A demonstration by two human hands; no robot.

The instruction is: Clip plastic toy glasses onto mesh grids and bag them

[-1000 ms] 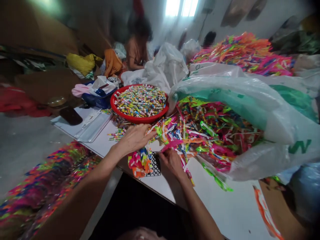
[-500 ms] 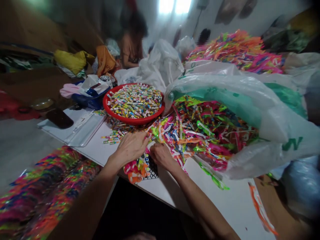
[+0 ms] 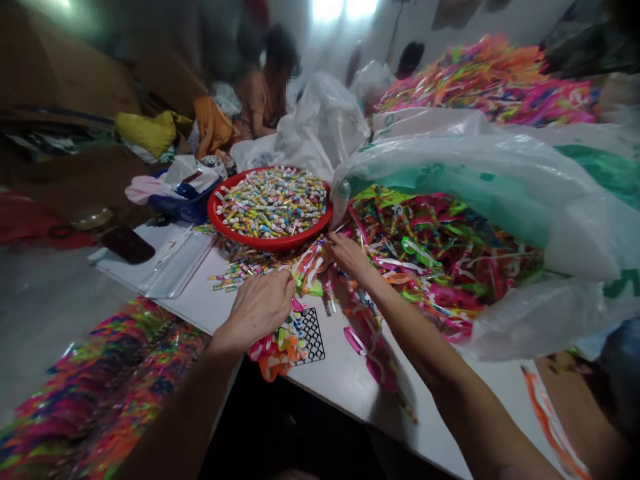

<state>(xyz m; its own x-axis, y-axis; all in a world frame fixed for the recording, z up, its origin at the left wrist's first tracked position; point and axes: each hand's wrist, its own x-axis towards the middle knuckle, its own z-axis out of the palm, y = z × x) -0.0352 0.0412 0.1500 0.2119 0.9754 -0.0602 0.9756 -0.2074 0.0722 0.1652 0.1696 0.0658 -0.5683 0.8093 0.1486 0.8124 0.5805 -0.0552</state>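
Note:
My left hand [image 3: 257, 310] is curled over a bunch of pink, orange and green plastic strips [image 3: 277, 350] at the table's front edge. A black perforated mat [image 3: 313, 337] lies just right of that bunch. My right hand [image 3: 350, 257] reaches forward into a tangle of coloured strips [image 3: 313, 267], close to a red plastic basin [image 3: 270, 243] full of small striped candy-like pieces. A large heap of strips and pieces [image 3: 435, 253] spreads to the right, on the white table [image 3: 340, 373].
A white and green plastic sack [image 3: 500, 167] curves around the heap on the right. A bigger pile of bright strips [image 3: 485, 87] lies behind it. A seated person [image 3: 263, 100] is at the back. Shiny coloured strips [image 3: 110, 380] cover the floor at left, beside a white folder [image 3: 165, 260].
My right hand has moved forward from the mat toward the basin, uncovering the mat and pulling strips away. My left hand stays over the bunch. The view has shifted slightly.

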